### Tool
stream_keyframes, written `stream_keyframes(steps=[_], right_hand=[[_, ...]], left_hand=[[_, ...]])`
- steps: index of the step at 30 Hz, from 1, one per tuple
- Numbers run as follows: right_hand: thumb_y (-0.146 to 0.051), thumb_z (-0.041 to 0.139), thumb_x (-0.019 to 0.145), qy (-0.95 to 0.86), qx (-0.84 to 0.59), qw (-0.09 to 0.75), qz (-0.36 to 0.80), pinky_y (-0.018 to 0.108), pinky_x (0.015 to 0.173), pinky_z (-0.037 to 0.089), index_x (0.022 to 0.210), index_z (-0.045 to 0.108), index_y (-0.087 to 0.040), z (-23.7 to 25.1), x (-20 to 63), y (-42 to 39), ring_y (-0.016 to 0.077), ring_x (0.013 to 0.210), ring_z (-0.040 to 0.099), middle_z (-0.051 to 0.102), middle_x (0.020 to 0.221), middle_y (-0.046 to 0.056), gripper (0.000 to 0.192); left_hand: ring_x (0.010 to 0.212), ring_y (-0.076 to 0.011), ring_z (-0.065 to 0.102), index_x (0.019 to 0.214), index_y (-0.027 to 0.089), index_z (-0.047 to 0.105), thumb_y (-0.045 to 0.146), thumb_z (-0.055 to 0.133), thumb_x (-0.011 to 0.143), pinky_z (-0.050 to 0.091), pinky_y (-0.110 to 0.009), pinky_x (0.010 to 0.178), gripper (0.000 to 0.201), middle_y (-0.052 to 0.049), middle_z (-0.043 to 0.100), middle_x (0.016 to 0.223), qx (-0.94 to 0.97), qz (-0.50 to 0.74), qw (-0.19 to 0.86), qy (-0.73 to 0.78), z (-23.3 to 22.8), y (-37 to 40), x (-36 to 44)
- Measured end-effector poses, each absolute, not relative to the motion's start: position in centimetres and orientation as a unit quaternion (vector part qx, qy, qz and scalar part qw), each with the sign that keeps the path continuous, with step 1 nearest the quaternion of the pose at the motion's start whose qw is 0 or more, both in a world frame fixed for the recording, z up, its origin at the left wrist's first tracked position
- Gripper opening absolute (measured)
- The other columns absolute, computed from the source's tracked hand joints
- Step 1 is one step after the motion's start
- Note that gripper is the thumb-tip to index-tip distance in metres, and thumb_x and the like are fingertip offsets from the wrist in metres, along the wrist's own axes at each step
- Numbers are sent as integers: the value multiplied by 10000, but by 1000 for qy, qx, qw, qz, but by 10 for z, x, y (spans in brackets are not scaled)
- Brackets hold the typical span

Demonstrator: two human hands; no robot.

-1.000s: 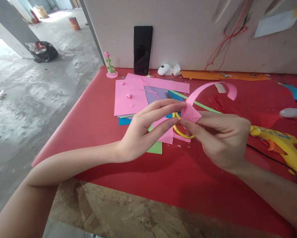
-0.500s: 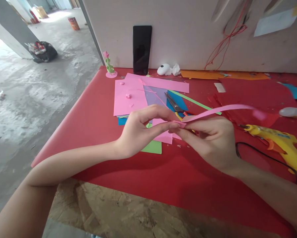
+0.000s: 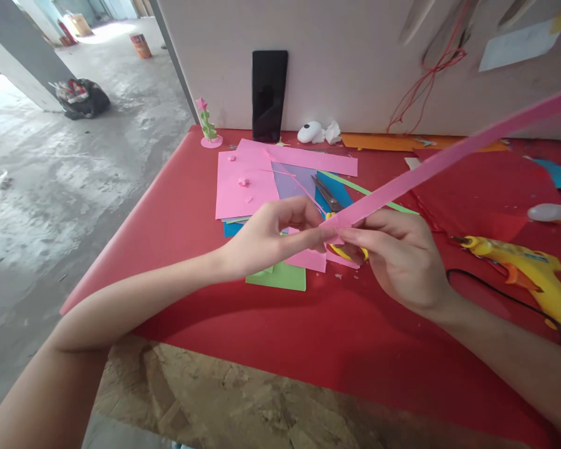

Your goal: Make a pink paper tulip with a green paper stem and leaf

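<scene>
Between the fingertips of both hands is a pink paper strip [image 3: 415, 176], folded at the held end. Its long free end slants up past the right edge of the view. My left hand [image 3: 280, 234] pinches the folded end from the left. From the right, my right hand [image 3: 402, 255] grips the same fold between thumb and fingers. Scissors [image 3: 327, 194] with yellow handles lie just behind the hands, partly covered by them. Under and behind the hands are pink paper sheets [image 3: 245, 199] and green paper [image 3: 284, 279]. Two small folded pink pieces [image 3: 244, 182] rest on the pink sheet.
A yellow glue gun [image 3: 528, 268] with a black cord lies at the right. A black phone [image 3: 269, 96] leans on the back panel. Left of it stands a small paper flower [image 3: 206, 121]. A white rounded object [image 3: 310, 131] sits by crumpled tissue. The red tabletop [image 3: 243, 337] ends at the left.
The strip's free end has swung up and now reaches the upper right edge. Both hands have shifted slightly around the folded end, still pinching it.
</scene>
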State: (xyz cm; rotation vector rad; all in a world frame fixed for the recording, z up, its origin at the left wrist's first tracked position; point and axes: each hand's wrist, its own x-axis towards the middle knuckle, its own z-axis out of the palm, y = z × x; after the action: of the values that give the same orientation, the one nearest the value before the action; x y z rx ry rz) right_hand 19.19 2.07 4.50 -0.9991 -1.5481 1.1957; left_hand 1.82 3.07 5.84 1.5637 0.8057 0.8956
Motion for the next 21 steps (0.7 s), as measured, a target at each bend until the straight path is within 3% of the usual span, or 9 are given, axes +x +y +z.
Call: stream_keyframes(steps=[5, 13, 17, 21], right_hand=[[-267, 607, 771, -625, -392, 427, 524, 256, 447, 284, 545, 562, -189, 46, 193, 25, 97, 503, 393, 408, 476, -21, 243], [-282, 610, 788, -625, -387, 431, 524, 253, 450, 287, 585, 597, -197, 45, 191, 25, 101, 513, 409, 401, 479, -24, 220], [-301, 607, 797, -638, -379, 418, 524, 253, 447, 268, 529, 533, -185, 46, 190, 23, 80, 472, 350, 385, 461, -33, 301], [-360, 607, 806, -651, -387, 398, 519, 250, 436, 286, 540, 520, -182, 48, 191, 24, 82, 466, 361, 412, 469, -24, 331]], left_hand=[[598, -71, 501, 622, 146, 521, 337, 458, 915, 408, -206, 610, 356, 7, 553, 615, 770, 293, 473, 312, 57, 34, 15], [559, -78, 408, 628, 166, 465, 419, 451, 910, 342, -229, 552, 379, 21, 454, 599, 752, 302, 500, 305, 51, 33, 16], [542, -89, 328, 580, 174, 431, 500, 482, 874, 267, -263, 522, 442, 27, 361, 571, 700, 319, 568, 293, 49, 33, 16], [568, -100, 371, 565, 172, 449, 492, 514, 857, 296, -280, 563, 438, 17, 400, 574, 638, 321, 646, 270, 44, 33, 18]])
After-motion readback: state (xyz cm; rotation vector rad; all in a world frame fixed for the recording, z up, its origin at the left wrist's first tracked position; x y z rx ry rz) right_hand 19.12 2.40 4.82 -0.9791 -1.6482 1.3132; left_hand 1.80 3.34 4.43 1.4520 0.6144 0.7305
